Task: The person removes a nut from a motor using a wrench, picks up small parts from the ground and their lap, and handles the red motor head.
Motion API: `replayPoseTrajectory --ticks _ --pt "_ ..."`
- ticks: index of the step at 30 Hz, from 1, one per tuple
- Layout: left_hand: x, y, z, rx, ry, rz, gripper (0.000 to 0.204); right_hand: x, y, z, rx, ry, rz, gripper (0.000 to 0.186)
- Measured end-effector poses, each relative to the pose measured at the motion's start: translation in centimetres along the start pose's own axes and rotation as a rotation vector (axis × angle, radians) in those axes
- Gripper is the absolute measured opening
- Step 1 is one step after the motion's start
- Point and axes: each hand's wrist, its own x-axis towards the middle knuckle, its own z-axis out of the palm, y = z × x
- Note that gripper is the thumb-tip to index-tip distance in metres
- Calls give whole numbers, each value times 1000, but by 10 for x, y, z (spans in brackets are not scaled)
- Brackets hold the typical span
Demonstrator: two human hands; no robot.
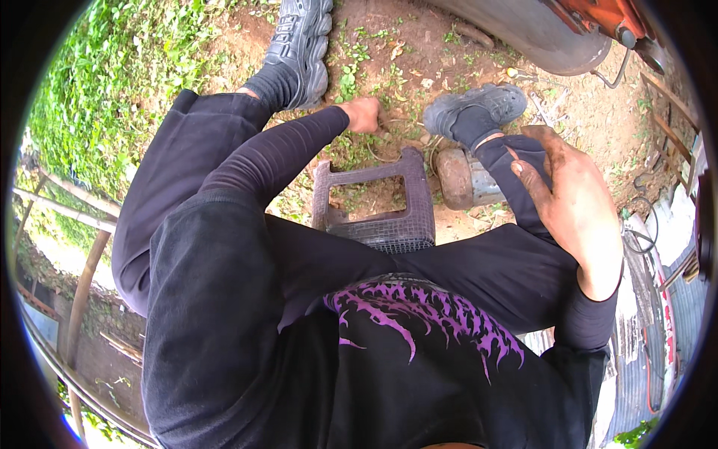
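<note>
My left hand (pixel 363 114) hangs low over the soil between my feet, curled into a fist with its fingers turned under. What it holds, if anything, is hidden. My right hand (pixel 576 202) rests over my lower right leg, thumb and fingers apart, with dark smudges on the fingers and no object in its grasp. Between my legs stands a purple-grey plastic stool (pixel 419 194) with an open frame. Just right of it lies a rusty, grey cylindrical metal part (pixel 458 178), near my right shoe (pixel 479 108). My left shoe (pixel 303 52) is farther forward.
A large grey rounded metal body (pixel 538 37) with orange-red parts (pixel 598 16) stands at the far right. Metal tools (pixel 550 112) and a yellow-ended tool (pixel 516 72) lie on the dirt. Corrugated sheets (pixel 636 374) line the right; wooden poles (pixel 82 292) stand left, beyond grass (pixel 134 67).
</note>
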Motion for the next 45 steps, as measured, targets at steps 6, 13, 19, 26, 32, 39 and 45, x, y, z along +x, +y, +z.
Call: replayPoseTrajectory --ticks 6,13,19,26,32,39,45 --pt "26 -48 -8 105 -257 -234 28 7 -14 -8 -54 -34 27 37" --pt "8 -54 -35 313 -1030 -574 27 3 -18 -7 -30 -53 34 37" --pt "-47 -42 51 -166 -640 -583 31 -4 -9 -1 -30 28 -12 36" --pt "-15 -71 189 61 197 -627 44 -9 -4 -1 -21 -41 4 34" --pt "-16 -11 144 -104 242 -838 55 -9 1 -3 -22 -31 35 34" --pt "-31 -50 94 -175 -183 -689 33 -11 5 -1 -22 33 -33 35" --pt "-75 -106 57 242 -566 -313 28 -10 -1 -9 -56 -10 11 36"
